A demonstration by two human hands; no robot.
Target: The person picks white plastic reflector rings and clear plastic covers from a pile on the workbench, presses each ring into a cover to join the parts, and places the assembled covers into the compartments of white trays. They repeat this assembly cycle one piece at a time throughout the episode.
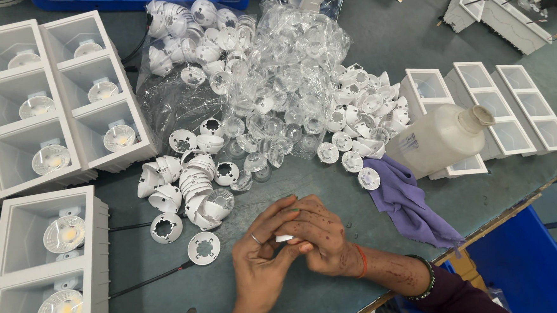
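Right at the near edge of the bench, a small white part sits pinched between both hands, only a sliver of it showing. The left hand cups from below, a ring on one finger, while the right hand lies over it; the fingers of both are closed together on the piece, a grip that seems to steady it for close work, though what exactly is being done to it cannot be told.

Just beyond the hands lie loose white reflector cups, some nested in stacks, some face down with their toothed openings up, within easy reach. Behind them a clear plastic bag has spilled open, and it holds a heap of transparent lenses; more white cups lie at its far and right sides.

At left stand white square housings, grouped in rows, each compartment holding a fitted reflector with a yellowish centre. At right, empty white housings hold nothing. A translucent plastic bottle lies tilted across them, beside a purple cloth draped toward the bench edge. Blue crates show below and beyond the bench.
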